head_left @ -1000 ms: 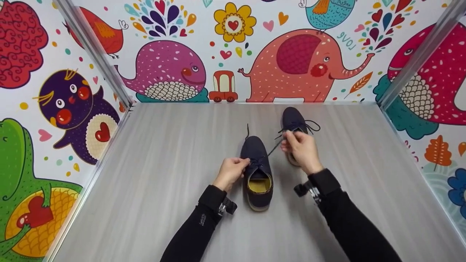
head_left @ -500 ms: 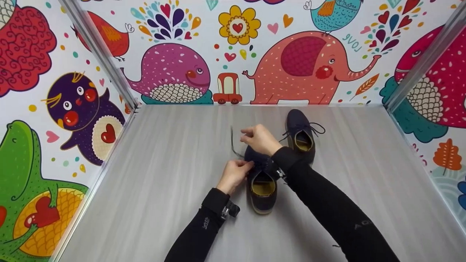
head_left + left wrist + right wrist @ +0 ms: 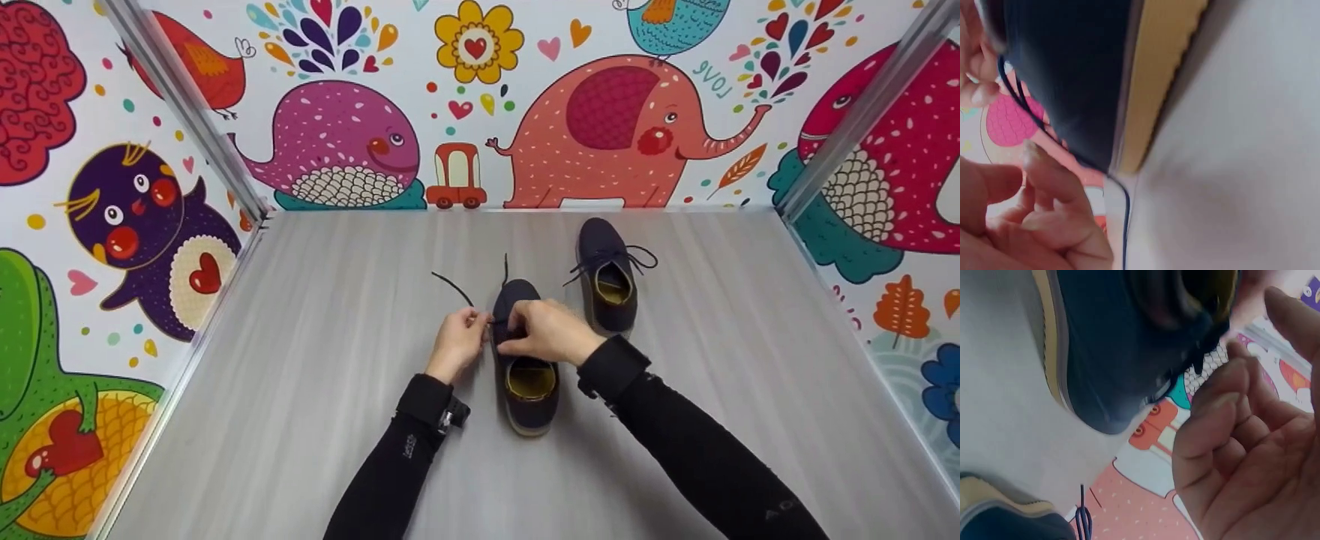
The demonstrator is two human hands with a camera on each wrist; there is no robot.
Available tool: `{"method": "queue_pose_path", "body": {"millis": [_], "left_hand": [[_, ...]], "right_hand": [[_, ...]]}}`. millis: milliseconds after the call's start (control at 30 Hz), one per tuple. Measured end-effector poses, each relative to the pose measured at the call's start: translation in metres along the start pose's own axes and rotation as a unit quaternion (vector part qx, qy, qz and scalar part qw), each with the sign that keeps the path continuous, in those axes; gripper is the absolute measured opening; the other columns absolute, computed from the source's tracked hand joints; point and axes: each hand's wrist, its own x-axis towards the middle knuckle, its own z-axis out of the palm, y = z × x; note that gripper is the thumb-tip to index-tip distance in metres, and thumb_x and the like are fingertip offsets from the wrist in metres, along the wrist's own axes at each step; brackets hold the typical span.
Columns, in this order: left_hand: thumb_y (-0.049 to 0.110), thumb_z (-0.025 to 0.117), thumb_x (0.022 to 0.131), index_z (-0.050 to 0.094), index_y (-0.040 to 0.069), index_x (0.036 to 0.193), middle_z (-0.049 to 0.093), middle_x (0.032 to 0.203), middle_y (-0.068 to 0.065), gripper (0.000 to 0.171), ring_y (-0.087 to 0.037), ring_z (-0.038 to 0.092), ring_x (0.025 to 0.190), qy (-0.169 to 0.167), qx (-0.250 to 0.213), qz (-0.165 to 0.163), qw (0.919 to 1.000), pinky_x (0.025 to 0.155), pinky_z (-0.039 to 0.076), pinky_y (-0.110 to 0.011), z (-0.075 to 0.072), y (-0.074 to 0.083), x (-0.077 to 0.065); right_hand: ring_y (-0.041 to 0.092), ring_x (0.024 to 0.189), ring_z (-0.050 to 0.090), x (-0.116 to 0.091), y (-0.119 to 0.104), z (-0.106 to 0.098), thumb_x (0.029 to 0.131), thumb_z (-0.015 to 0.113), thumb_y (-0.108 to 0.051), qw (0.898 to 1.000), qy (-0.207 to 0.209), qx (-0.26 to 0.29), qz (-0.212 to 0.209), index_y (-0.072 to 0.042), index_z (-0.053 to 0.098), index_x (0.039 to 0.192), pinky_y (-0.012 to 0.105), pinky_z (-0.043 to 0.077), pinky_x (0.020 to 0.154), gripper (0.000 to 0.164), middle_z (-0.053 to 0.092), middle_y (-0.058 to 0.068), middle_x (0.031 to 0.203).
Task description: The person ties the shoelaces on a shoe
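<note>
A dark navy lace-up shoe with a yellow lining stands on the floor, toe pointing away from me. My left hand is beside its left side, fingers bent. In the left wrist view, a gap separates thumb and fingertips, and the dark lace runs past them from the shoe. One loose lace end lies left of the toe. Above the shoe's laced front is my right hand, covering much of the lacing. The right wrist view shows its fingers curved and its thumb held apart, with no lace visibly pinched.
A matching shoe stands farther back on the right, its lace looped in a bow. The pale wood-look floor meets printed cartoon panels at the back and both sides.
My right hand carried a lace leftward across the shoe, then came back over the lacing. That lace end now lies left of the toe. My left hand has shifted slightly away from the lacing.
</note>
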Motion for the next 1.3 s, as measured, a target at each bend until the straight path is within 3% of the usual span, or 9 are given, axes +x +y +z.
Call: {"method": "queue_pose_path", "body": {"millis": [167,267,433,600,733,867,1000,1133,1300], "left_hand": [[0.013,0.06,0.099,0.064,0.007,0.116,0.057,0.077,-0.003,0.018,-0.013,0.05,0.064,-0.042,0.128,0.047,0.9898,0.061,0.041,-0.027,-0.006,-0.006,0.007],[0.018,0.061,0.1,0.063,0.009,0.113,0.053,0.076,-0.002,0.016,-0.013,0.049,0.063,-0.079,0.151,0.056,0.9837,0.06,0.04,-0.028,-0.007,-0.009,0.01],[0.021,0.061,0.1,0.064,0.008,0.101,0.052,0.072,0.001,0.014,-0.011,0.049,0.06,-0.109,0.144,0.051,0.9822,0.058,0.04,-0.026,-0.01,-0.01,0.011],[0.016,0.063,0.095,0.071,0.006,0.093,0.059,0.072,0.005,0.014,-0.009,0.053,0.061,-0.168,0.139,0.062,0.9739,0.061,0.044,-0.025,-0.018,-0.006,0.002],[0.014,0.062,0.089,0.072,0.005,0.091,0.061,0.075,0.006,0.013,-0.008,0.054,0.066,-0.222,0.112,0.063,0.9666,0.063,0.044,-0.024,-0.022,-0.001,-0.014],[0.015,0.063,0.088,0.069,0.005,0.089,0.058,0.073,0.007,0.012,-0.007,0.05,0.064,-0.263,0.073,0.057,0.9604,0.059,0.039,-0.023,-0.023,0.005,-0.033],[0.016,0.064,0.09,0.065,0.008,0.083,0.051,0.068,0.008,0.011,-0.007,0.044,0.059,-0.267,0.052,0.053,0.9608,0.055,0.034,-0.023,-0.028,0.007,-0.049],[0.021,0.064,0.095,0.069,0.004,0.084,0.051,0.068,0.007,0.021,-0.008,0.044,0.061,-0.238,0.057,0.069,0.967,0.056,0.034,-0.024,-0.04,0.006,-0.062],[0.026,0.063,0.099,0.074,0.007,0.095,0.057,0.073,0.006,0.022,-0.009,0.049,0.064,-0.21,0.068,0.071,0.9728,0.057,0.038,-0.025,-0.059,0.006,-0.08]], "right_hand": [[0.016,0.063,0.057,0.0,-0.007,0.011,0.082,0.081,-0.04,0.998,-0.007,-0.048,0.037,-0.016,0.066,0.08,0.037,0.049,0.06,0.028,0.061,-0.004,0.072],[0.019,0.064,0.06,0.001,-0.01,0.013,0.084,0.079,-0.032,0.997,0.009,-0.064,0.048,-0.015,0.068,0.075,0.039,0.051,0.061,0.023,0.064,-0.002,0.071],[0.021,0.062,0.061,0.002,-0.012,0.008,0.088,0.074,-0.021,0.996,0.037,-0.071,0.035,-0.01,0.068,0.07,0.039,0.052,0.061,0.022,0.064,0.0,0.068],[0.015,0.048,0.046,0.0,-0.005,0.001,0.082,0.069,-0.011,0.997,0.064,-0.029,0.037,-0.012,0.056,0.051,0.032,0.041,0.05,0.033,0.047,-0.006,0.05],[0.012,0.046,0.046,-0.002,0.002,-0.004,0.078,0.068,-0.012,0.996,0.046,0.026,0.072,-0.013,0.059,0.053,0.027,0.038,0.048,0.027,0.049,-0.008,0.049],[0.012,0.046,0.053,-0.002,0.005,-0.007,0.082,0.067,-0.018,0.99,0.017,0.085,0.113,-0.012,0.06,0.06,0.025,0.04,0.047,0.024,0.056,-0.004,0.051],[0.012,0.045,0.055,-0.002,0.007,-0.009,0.086,0.062,-0.02,0.974,0.004,0.167,0.152,-0.014,0.054,0.06,0.025,0.043,0.045,0.028,0.055,-0.003,0.05],[0.012,0.044,0.051,-0.003,0.008,-0.012,0.086,0.06,-0.019,0.958,0.01,0.23,0.172,-0.015,0.046,0.057,0.026,0.046,0.046,0.032,0.047,-0.003,0.049],[0.011,0.042,0.049,-0.004,0.008,-0.013,0.083,0.058,-0.016,0.953,0.018,0.248,0.173,-0.015,0.043,0.056,0.026,0.045,0.044,0.031,0.045,-0.004,0.048]]}}
